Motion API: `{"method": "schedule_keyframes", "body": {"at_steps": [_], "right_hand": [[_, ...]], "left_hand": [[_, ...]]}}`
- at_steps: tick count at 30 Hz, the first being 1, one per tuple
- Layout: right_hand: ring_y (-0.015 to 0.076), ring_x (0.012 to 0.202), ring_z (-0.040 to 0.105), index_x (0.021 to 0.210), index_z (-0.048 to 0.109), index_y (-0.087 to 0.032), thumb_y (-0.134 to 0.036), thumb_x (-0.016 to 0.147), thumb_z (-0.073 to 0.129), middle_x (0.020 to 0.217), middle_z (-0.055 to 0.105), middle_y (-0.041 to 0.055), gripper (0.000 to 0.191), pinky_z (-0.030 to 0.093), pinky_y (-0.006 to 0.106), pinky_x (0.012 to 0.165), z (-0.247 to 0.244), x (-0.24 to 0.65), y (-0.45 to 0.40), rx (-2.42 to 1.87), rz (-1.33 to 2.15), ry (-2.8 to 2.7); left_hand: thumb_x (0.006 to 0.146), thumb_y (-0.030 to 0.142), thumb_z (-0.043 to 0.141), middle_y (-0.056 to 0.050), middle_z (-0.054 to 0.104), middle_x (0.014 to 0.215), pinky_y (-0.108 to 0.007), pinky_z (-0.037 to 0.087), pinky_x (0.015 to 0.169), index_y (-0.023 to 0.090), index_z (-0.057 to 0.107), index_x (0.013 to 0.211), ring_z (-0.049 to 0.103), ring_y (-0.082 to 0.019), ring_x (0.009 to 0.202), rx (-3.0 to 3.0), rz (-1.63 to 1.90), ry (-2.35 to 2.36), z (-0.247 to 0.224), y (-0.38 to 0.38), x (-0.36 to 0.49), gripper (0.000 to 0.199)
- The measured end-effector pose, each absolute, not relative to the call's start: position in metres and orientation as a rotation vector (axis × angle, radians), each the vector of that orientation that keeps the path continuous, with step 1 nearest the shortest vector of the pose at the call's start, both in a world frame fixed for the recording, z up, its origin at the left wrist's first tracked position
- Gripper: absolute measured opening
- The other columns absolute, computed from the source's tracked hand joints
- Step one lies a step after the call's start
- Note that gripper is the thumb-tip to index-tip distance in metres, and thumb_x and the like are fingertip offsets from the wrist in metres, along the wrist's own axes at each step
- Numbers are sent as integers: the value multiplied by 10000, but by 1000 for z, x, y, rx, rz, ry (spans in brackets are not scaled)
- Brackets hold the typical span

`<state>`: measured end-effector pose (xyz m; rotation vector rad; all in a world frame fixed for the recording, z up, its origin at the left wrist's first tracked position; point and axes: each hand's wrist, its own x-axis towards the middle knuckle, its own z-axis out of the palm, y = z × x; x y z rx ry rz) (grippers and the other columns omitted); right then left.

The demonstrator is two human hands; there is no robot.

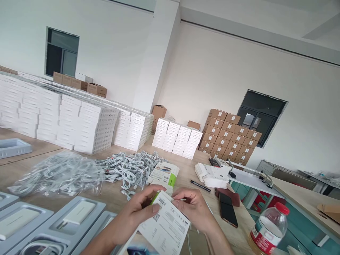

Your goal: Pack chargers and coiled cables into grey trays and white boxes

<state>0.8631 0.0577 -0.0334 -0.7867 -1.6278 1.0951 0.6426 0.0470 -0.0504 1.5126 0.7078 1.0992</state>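
Note:
A white printed product box point(170, 228) with a barcode, a QR code and a green edge is tilted in front of me. My left hand point(136, 209) grips its left side, thumb on the printed face. At its upper edge the fingers of my right hand point(195, 209) are pinched together; whether they hold the box or something small there is hidden. Beneath the box, part of another printed surface with a dark picture shows. Just beyond my hands lies a stack of similar flat printed boxes point(164, 174), beside a heap of white cables point(130, 168).
Trays point(87, 205) with white plug-in devices line the near left, below bagged cables point(61, 173). Tall white box stacks point(87, 124) stand behind. Rightward are a black pen point(200, 186), more cartons point(212, 175), a phone point(227, 209) and a red-capped bottle point(269, 228).

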Motion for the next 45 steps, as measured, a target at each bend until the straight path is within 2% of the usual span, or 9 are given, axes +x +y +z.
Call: {"method": "schedule_keyframes", "body": {"at_steps": [4,8,12,21,40,45], "right_hand": [[183,795,643,805,784,-215,-421,781,760,890,738,48,209,468,279,703,-31,866,58,-779,1112,-1686],[206,882,654,1001,778,-234,-492,824,703,956,749,52,322,473,304,788,-34,870,61,-856,1247,-1645],[223,902,665,1141,725,-236,-550,813,694,999,752,62,455,492,336,794,-41,872,62,-880,1395,-1498],[197,821,678,899,798,-170,-418,598,887,944,773,106,400,501,262,696,-35,863,57,-819,1580,-1140],[175,842,667,971,785,-168,-463,699,826,925,775,96,404,485,251,746,-34,867,55,-758,1538,-1294],[169,824,664,941,790,-168,-473,673,840,928,776,94,410,483,244,732,-33,866,54,-767,1529,-1276]], "left_hand": [[831,393,681,-4,652,891,-259,432,706,268,650,1097,582,-193,824,1444,1124,637,-47,49,644,295],[842,376,675,2,654,900,-248,432,693,277,623,1107,579,-175,805,1350,1203,596,-47,53,644,287],[823,366,696,7,652,885,-239,423,673,269,625,1085,572,-163,773,1282,1313,625,-50,56,644,288],[824,377,692,13,657,909,-258,426,689,299,596,1158,586,-173,797,1278,1244,557,-55,57,640,356],[815,354,701,16,648,884,-249,405,673,282,610,1084,564,-162,782,1264,1264,508,-56,56,642,293],[812,350,704,23,639,877,-241,396,659,283,612,1078,556,-150,761,1260,1255,493,-54,57,643,289]]}}
